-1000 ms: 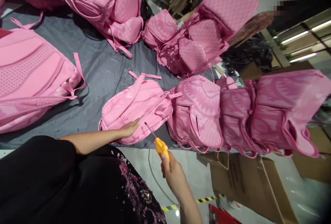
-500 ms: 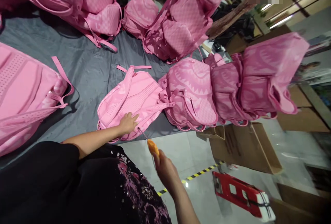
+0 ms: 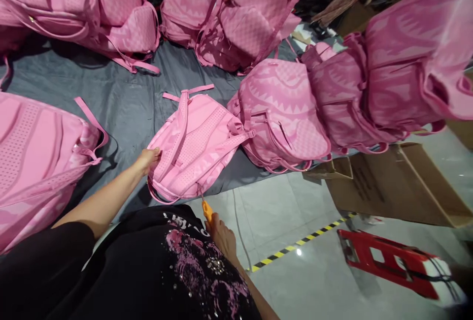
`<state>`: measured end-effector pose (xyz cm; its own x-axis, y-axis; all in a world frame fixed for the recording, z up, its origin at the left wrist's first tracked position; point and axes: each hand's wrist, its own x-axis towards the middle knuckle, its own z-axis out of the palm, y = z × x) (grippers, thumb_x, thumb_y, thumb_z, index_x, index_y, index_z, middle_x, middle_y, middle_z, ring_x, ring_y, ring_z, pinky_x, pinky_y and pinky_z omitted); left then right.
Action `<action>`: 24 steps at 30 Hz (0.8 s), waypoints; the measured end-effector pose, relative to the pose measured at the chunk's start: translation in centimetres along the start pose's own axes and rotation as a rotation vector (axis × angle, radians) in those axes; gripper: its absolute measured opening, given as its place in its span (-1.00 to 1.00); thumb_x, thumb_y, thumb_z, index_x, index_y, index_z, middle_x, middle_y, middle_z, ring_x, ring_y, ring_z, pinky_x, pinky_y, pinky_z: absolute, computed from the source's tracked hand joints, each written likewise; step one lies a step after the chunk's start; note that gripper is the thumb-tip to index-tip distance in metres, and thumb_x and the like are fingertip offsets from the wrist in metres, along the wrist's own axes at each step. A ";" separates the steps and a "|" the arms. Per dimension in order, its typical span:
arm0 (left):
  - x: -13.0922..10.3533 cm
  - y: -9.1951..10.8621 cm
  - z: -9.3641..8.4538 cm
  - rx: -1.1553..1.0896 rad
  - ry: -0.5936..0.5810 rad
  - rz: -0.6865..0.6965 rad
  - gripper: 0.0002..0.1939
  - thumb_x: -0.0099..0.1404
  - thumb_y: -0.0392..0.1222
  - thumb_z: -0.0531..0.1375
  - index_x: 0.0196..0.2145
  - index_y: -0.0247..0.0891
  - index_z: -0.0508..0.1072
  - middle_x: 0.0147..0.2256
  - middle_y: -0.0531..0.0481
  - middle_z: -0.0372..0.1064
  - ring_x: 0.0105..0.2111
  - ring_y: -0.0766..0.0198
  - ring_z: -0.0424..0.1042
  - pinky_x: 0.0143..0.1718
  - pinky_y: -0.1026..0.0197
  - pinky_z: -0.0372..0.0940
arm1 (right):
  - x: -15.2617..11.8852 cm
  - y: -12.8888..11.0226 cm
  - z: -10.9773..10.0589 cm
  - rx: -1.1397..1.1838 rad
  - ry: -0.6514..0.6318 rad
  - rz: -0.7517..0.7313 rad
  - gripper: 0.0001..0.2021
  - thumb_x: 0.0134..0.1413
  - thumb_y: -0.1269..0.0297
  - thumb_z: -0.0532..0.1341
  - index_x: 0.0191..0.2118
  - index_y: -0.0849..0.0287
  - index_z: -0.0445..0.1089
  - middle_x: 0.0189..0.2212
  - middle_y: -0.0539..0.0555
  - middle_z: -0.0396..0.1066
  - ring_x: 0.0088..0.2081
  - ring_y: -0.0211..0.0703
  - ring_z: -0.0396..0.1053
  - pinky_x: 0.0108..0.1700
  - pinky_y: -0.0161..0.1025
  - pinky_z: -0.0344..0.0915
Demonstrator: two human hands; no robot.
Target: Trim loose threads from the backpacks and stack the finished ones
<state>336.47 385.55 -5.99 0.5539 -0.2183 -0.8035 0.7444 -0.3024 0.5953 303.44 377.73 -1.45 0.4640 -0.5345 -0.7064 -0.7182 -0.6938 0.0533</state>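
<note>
Pink backpacks (image 3: 201, 133) on a wrinkled, grey-covered table (image 3: 129, 91)

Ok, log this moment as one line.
left hand: on backpack; right hand: holding orange-handled tool, tip at backpack's near edge; backpack: strap side up on gray cloth

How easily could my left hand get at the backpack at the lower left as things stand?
Yes, probably easily: your left hand is at the left end of the middle backpack, and just gray cloth shows between it and the lower-left backpack.
</note>
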 end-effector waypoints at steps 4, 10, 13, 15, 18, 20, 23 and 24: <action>-0.1 0.5 -0.3 -0.095 -0.164 -0.164 -0.85 0.30 -0.18 0.19 -0.34 -0.34 0.40 -0.44 -0.09 0.39 -0.49 0.27 0.42 -0.42 0.27 0.39 | 2.5 -0.6 2.2 0.032 0.164 -0.001 -0.61 0.38 0.18 -0.01 0.21 0.26 0.05 -0.22 0.23 0.47 -0.20 0.05 0.50 -0.24 -0.14 0.26; 0.4 -0.2 0.7 -0.350 -0.430 -0.305 -0.72 0.40 -0.12 0.05 -0.15 -0.40 0.42 -0.41 -0.12 0.45 -0.47 0.21 0.50 -0.31 0.15 0.47 | 5.1 -0.9 4.2 0.153 0.234 0.028 -0.60 0.40 0.20 -0.07 0.21 0.31 0.07 -0.22 0.23 0.48 -0.25 0.02 0.49 -0.30 -0.19 0.23; 0.7 -0.8 1.6 -0.418 -0.505 -0.290 -0.63 0.44 -0.08 -0.01 -0.02 -0.41 0.40 -0.31 -0.21 0.52 -0.35 0.14 0.56 -0.15 0.04 0.47 | 5.2 -0.8 4.6 0.175 0.261 0.020 -0.56 0.40 0.18 -0.09 0.25 0.33 0.07 -0.19 0.26 0.48 -0.26 0.03 0.49 -0.30 -0.20 0.24; 0.6 -1.1 1.5 -0.431 -0.540 -0.264 -0.58 0.44 -0.07 -0.02 0.05 -0.43 0.37 -0.27 -0.24 0.54 -0.28 0.08 0.58 -0.07 0.00 0.44 | 5.0 -0.8 4.9 0.184 0.291 0.023 -0.53 0.40 0.17 -0.11 0.28 0.34 0.07 -0.19 0.26 0.49 -0.26 0.04 0.49 -0.30 -0.19 0.26; 0.2 -1.9 0.0 -0.460 -0.606 -0.240 -0.47 0.42 0.00 -0.01 0.16 -0.46 0.31 -0.21 -0.29 0.56 -0.15 -0.02 0.56 0.04 -0.07 0.38 | 4.5 -0.9 5.6 0.213 0.330 0.057 -0.48 0.38 0.17 -0.15 0.31 0.37 0.07 -0.18 0.28 0.49 -0.28 0.05 0.49 -0.28 -0.17 0.29; -0.2 -2.6 -1.3 -0.490 -0.599 -0.210 -0.42 0.41 0.03 0.01 0.21 -0.46 0.28 -0.21 -0.26 0.57 -0.10 -0.04 0.54 0.10 -0.07 0.33 | 4.3 -1.2 5.7 0.244 0.356 0.092 -0.44 0.36 0.16 -0.18 0.31 0.40 0.08 -0.19 0.31 0.50 -0.28 0.05 0.48 -0.26 -0.16 0.31; -0.6 -3.4 -2.3 -0.544 -0.530 -0.146 -0.43 0.42 0.02 0.00 0.25 -0.37 0.23 -0.21 -0.17 0.58 -0.05 0.02 0.52 0.17 -0.05 0.27 | 4.9 -1.5 4.9 0.303 0.383 0.084 -0.42 0.35 0.14 -0.20 0.32 0.39 0.07 -0.25 0.29 0.51 -0.29 0.03 0.47 -0.26 -0.18 0.30; -0.6 -3.5 -2.3 -0.562 -0.530 -0.137 -0.43 0.42 0.04 -0.02 0.26 -0.35 0.22 -0.20 -0.17 0.58 -0.03 0.03 0.51 0.18 -0.06 0.25 | 5.2 -1.5 4.5 0.322 0.383 0.074 -0.42 0.35 0.13 -0.20 0.33 0.36 0.06 -0.26 0.27 0.52 -0.30 0.02 0.47 -0.28 -0.19 0.29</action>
<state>334.38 388.91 -7.53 0.2968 -0.6696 -0.6808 0.9487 0.1254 0.2902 304.62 378.15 -8.40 0.5192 -0.7574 -0.3958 -0.8519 -0.4956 -0.1691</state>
